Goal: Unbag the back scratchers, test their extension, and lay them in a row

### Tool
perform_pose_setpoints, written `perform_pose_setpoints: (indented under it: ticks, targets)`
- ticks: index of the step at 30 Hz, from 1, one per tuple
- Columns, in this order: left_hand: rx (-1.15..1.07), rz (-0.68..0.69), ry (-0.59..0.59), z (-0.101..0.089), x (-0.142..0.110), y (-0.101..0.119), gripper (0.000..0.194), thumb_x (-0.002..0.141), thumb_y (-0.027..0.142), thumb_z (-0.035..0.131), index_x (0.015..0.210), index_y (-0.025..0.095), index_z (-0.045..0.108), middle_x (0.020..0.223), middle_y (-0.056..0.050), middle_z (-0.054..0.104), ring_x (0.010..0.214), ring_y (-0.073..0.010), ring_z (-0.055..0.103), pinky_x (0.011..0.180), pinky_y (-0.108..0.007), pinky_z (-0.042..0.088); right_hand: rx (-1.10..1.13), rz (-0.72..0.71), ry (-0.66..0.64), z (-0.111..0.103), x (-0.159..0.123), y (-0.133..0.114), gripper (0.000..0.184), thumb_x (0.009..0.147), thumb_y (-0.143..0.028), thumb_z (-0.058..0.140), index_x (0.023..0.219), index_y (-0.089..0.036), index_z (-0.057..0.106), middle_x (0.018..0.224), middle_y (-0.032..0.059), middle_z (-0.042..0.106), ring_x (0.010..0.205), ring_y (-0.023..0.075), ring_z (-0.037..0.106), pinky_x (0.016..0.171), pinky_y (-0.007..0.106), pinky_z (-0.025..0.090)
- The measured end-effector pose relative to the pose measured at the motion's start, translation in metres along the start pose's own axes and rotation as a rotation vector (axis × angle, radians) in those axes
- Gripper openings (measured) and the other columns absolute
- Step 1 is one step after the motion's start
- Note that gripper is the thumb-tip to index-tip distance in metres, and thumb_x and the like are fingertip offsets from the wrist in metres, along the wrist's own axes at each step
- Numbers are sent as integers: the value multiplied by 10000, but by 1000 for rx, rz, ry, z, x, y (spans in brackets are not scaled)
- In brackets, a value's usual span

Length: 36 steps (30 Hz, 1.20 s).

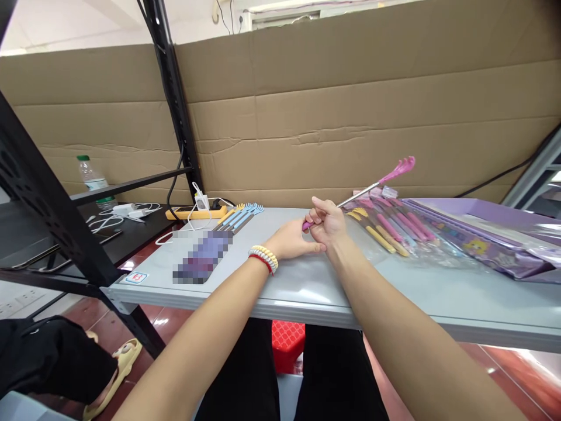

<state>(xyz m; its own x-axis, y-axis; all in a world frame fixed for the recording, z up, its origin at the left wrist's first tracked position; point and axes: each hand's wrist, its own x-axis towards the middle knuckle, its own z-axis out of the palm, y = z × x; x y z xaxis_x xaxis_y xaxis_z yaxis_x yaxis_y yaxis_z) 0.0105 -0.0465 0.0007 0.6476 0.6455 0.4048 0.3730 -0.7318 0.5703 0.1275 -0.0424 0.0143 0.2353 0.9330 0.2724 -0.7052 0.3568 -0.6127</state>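
Observation:
A back scratcher with a pink claw head (400,168) and a silver rod slants up to the right. My right hand (326,222) is closed around its lower part. Against it, my left hand (289,240) is at the purple handle end (307,225), its thumb stretched under the right hand and its other fingers partly hidden. Just right of my hands lie yellow back scratchers (379,233) and pink ones (405,219) in clear plastic wrap. To the left, blue and yellow back scratchers (245,217) lie side by side on the grey table (263,286).
A purple box (495,237) stands at the right. At the left are a pixelated flat item (204,256), an orange power strip (197,214) with chargers, and a black shelf post (173,93). Cardboard (328,105) walls the back. A seated person's leg (52,356) shows lower left.

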Motion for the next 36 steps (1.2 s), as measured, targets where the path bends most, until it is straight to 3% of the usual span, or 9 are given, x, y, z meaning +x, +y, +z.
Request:
perform_pose_setpoints:
  ticks: [3,8,16,26,31,36]
  targets:
    - [-51,-34,-42,1,0,5,448,712,519,643,965,156,573,857,-44,654,795,-197,599,706,-302,454,-19,-7,49,0,2,0,694,543,-150,757,599,-185,66,351,-115,151,300,24,191,304,200,246]
    - [122,-142,25,3,0,18,307,743,494,594,749,191,550,673,-16,621,728,-196,583,676,-288,416,-57,79,165,7,2,-4,662,584,-79,696,653,-200,49,351,-126,133,275,26,150,272,194,162]
    - [150,-293,37,4,5,21,517,716,672,529,507,210,427,498,-15,510,559,-165,523,536,-269,344,-35,96,239,17,0,-12,530,598,32,556,640,-202,83,367,-121,152,274,25,125,270,175,125]
    - [189,-385,75,1,1,25,606,624,796,512,489,210,439,468,-25,501,478,-156,497,464,-274,290,-84,47,285,19,-1,-17,510,563,20,522,666,-212,79,390,-126,135,291,24,125,289,181,132]
    - [209,-426,73,-3,-6,38,623,627,817,481,540,201,514,498,-52,556,558,-188,576,492,-267,348,-115,61,305,18,-1,-21,499,578,-23,530,674,-216,79,401,-126,108,296,30,122,288,190,137]
    - [298,-536,101,-1,-15,47,674,622,833,464,666,173,593,698,-127,652,733,-259,640,564,-283,402,-103,140,329,24,-8,-24,446,608,-16,495,654,-211,97,391,-114,94,300,35,101,269,187,128]
